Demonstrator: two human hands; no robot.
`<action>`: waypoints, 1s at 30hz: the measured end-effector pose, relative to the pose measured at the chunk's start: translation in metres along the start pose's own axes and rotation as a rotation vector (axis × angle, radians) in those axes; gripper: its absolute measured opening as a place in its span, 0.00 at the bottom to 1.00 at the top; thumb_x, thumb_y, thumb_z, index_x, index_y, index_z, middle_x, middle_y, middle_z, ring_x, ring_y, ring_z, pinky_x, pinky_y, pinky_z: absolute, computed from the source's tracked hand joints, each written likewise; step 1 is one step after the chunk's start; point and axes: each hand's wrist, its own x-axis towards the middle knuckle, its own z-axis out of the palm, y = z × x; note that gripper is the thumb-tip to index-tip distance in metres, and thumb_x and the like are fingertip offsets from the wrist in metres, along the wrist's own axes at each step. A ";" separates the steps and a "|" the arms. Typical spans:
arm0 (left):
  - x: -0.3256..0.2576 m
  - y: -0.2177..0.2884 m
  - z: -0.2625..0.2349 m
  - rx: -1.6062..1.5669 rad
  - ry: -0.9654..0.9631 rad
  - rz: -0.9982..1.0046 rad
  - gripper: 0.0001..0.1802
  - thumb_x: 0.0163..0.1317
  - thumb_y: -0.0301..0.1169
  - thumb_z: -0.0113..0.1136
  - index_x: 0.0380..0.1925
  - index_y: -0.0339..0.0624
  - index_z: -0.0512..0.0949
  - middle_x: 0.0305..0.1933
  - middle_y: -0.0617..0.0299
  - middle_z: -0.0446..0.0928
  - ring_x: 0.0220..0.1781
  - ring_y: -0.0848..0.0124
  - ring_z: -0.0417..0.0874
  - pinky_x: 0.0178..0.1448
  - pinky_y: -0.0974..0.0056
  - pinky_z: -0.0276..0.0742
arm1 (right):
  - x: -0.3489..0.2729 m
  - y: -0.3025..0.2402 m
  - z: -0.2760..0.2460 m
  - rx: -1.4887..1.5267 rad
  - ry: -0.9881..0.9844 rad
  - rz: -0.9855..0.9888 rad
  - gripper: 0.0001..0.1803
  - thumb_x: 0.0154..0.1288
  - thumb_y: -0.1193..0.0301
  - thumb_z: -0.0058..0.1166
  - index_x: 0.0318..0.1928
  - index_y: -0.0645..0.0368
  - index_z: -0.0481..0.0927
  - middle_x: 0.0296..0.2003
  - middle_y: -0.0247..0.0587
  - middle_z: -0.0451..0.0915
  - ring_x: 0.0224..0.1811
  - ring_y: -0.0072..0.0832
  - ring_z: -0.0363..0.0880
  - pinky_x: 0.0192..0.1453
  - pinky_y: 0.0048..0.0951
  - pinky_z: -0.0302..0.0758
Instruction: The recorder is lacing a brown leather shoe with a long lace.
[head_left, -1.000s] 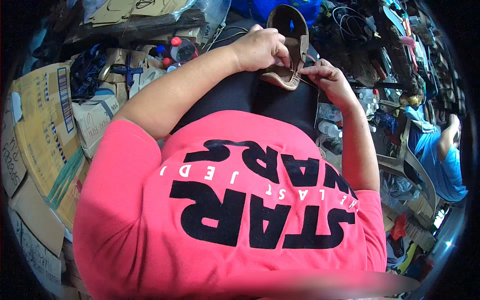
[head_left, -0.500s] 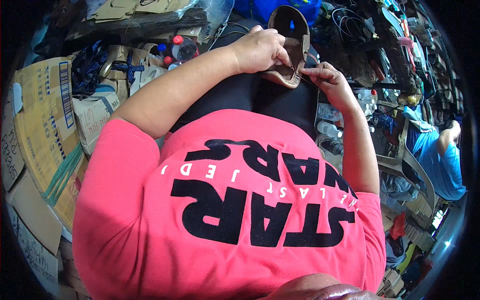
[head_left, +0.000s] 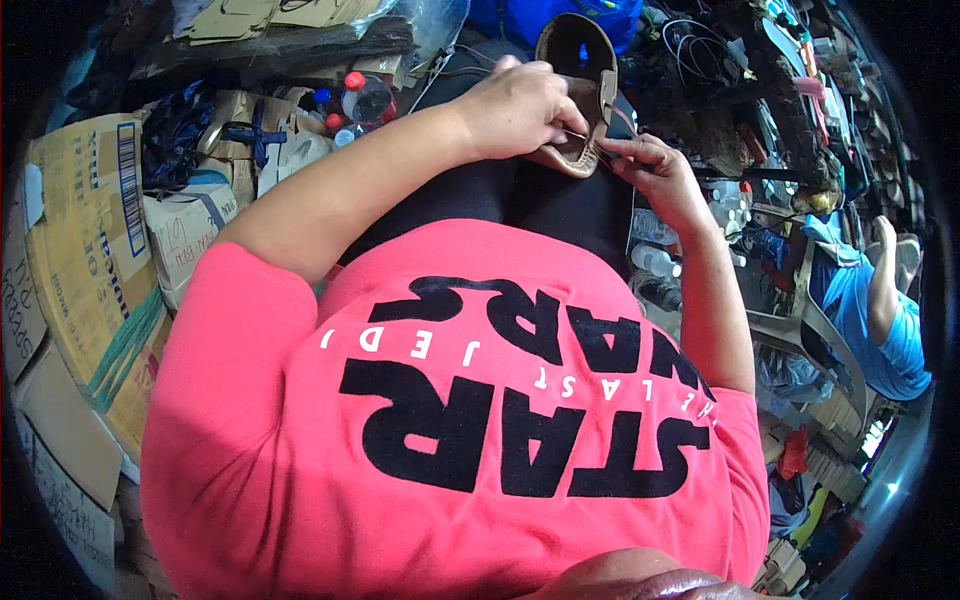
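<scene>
Hand, left [head_left: 525,108]: pinching a thin thing [head_left: 576,134] at the opening of the shoe [head_left: 590,95].
Hand, right [head_left: 658,165]: narrow pinch at shoe's 4 o'clock edge; grip unclear.
Shoe: brown, over dark-clad lap [head_left: 470,192], 1 o'clock.
Bottle [head_left: 371,104]: red-capped, 11 o'clock.

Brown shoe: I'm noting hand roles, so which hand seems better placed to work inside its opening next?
Left, I'd judge: the left hand has its fingers at or in the brown shoe's opening, while the right hand is by the shoe's outer right edge.
</scene>
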 end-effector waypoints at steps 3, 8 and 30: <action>-0.008 -0.001 0.003 -0.083 0.008 -0.257 0.13 0.49 0.33 0.63 0.38 0.57 0.84 0.37 0.68 0.80 0.48 0.66 0.75 0.55 0.57 0.62 | -0.003 0.001 0.007 0.206 0.059 0.062 0.16 0.60 0.79 0.57 0.49 0.56 0.82 0.37 0.29 0.78 0.39 0.15 0.73 0.48 0.18 0.71; 0.005 0.003 0.011 -0.120 -0.033 -0.378 0.12 0.50 0.36 0.65 0.36 0.53 0.83 0.37 0.65 0.83 0.46 0.66 0.80 0.55 0.58 0.64 | 0.001 0.002 0.012 0.401 0.072 0.122 0.15 0.60 0.79 0.58 0.50 0.60 0.81 0.38 0.30 0.80 0.40 0.14 0.74 0.48 0.17 0.71; 0.004 0.010 0.004 -0.090 -0.089 -0.276 0.05 0.58 0.31 0.55 0.31 0.44 0.77 0.33 0.54 0.80 0.41 0.54 0.80 0.46 0.50 0.71 | -0.010 0.002 0.007 0.134 0.203 -0.079 0.07 0.58 0.74 0.63 0.35 0.63 0.79 0.36 0.28 0.71 0.37 0.14 0.71 0.39 0.16 0.68</action>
